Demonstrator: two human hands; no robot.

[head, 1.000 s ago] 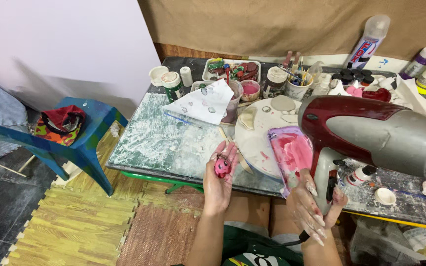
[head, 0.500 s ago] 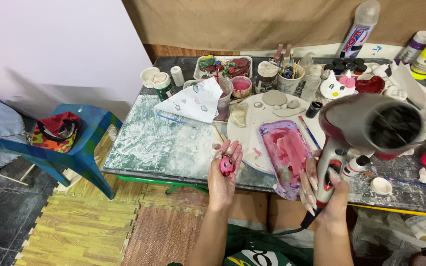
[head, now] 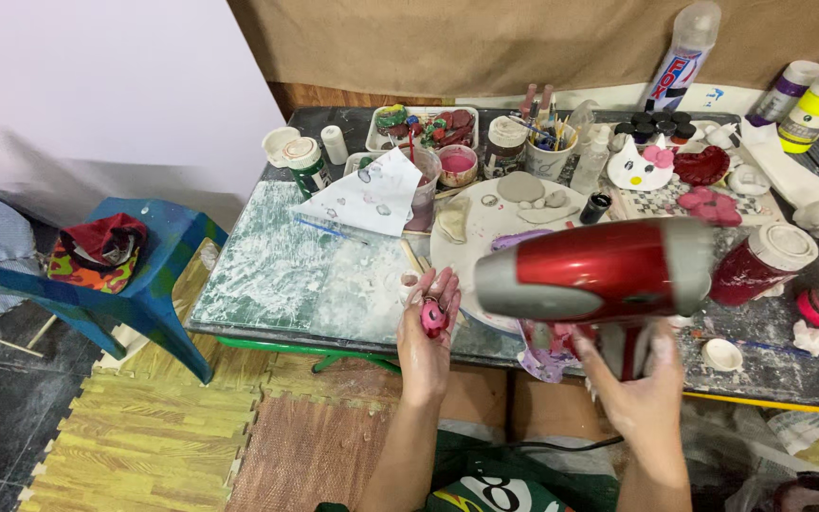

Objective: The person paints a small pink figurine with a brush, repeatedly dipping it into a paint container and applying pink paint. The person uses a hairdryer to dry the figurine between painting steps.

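Far left, I see a blue chair (head: 139, 294) with a red and patterned cloth (head: 97, 251) on its seat, standing on the yellow floor mats (head: 144, 427) beside the table (head: 277, 284).

On the table's left part lies a sheet of paper (head: 372, 192) with small spots, leaning over a cup; behind it stand small paint pots (head: 307, 163).

My left hand (head: 427, 327) is palm up at the near edge of the table, fingers loosely together and curled a little, cradling a small pink piece (head: 433, 318) in the palm. That piece is the thing I am working on.

To the right, my right hand (head: 642, 384) is wrapped round the handle of a red dryer (head: 594, 270), held level with its grey nozzle pointing left toward the pink piece. The dryer hides much of the round white board (head: 471, 228) and a pink tray beneath it; I cannot see the switch.

As I judge it, drying goes best if I keep the nozzle near but apart from the piece, hold the palm flat so the air cannot blow it off, and tilt the hand slowly so every side is reached.

Far right, there are a dark red jar (head: 760, 265), a cat-shaped figure (head: 642, 166), a spray can (head: 680, 57) and bottles.
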